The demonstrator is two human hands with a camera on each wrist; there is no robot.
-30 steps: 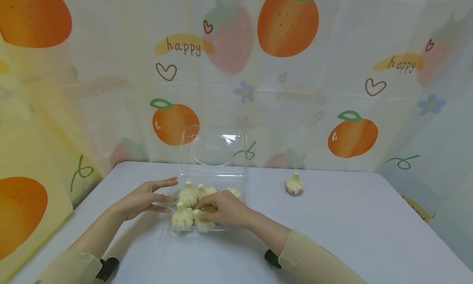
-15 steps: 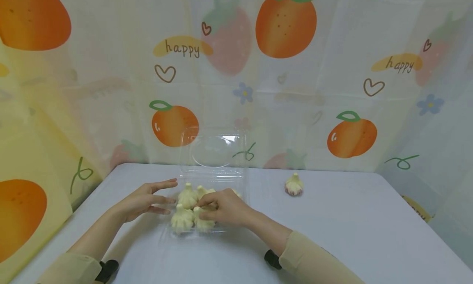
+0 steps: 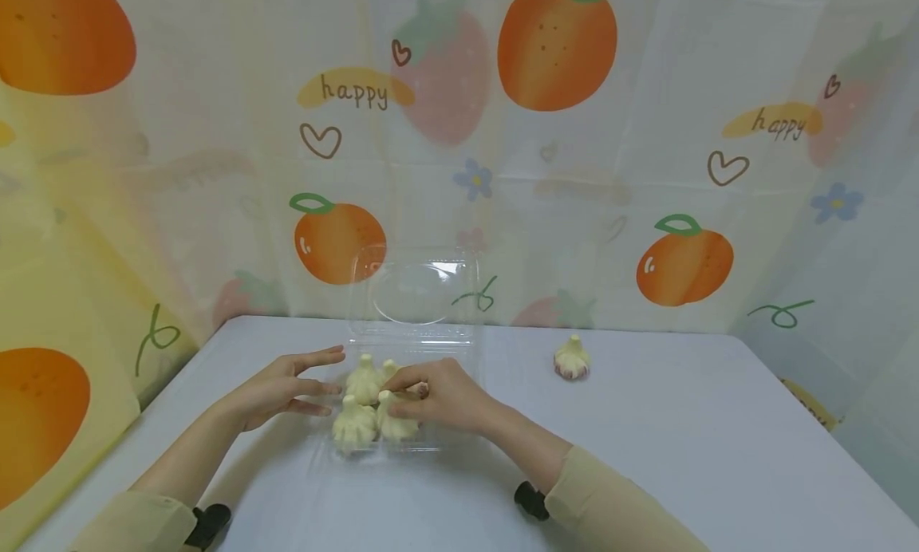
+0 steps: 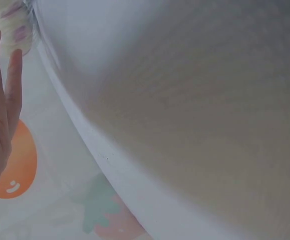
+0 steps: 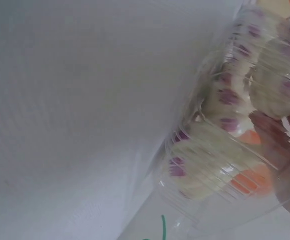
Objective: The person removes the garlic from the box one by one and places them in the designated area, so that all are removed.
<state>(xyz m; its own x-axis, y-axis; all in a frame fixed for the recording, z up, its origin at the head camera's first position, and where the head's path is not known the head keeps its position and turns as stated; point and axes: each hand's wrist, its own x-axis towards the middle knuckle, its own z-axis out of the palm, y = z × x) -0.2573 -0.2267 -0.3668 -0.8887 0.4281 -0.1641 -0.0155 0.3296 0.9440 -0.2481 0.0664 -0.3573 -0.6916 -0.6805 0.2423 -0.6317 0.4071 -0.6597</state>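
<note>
White table point(image 3: 668, 448): the right hand point(image 3: 452, 399), fingers clamped on a garlic bulb point(image 3: 399, 424) in the clear box point(image 3: 420, 333), has risen slightly; the bulb's spot seems unsettled. The left hand's point(image 3: 276, 391) fingers are apart.

Repeated "happy" lettering point(image 3: 354, 91) on the backdrop point(image 3: 574, 165)

The white table point(image 3: 646, 440) bears a clear, seemingly plastic box point(image 3: 431, 341) and one loose garlic bulb point(image 3: 571, 359).
</note>
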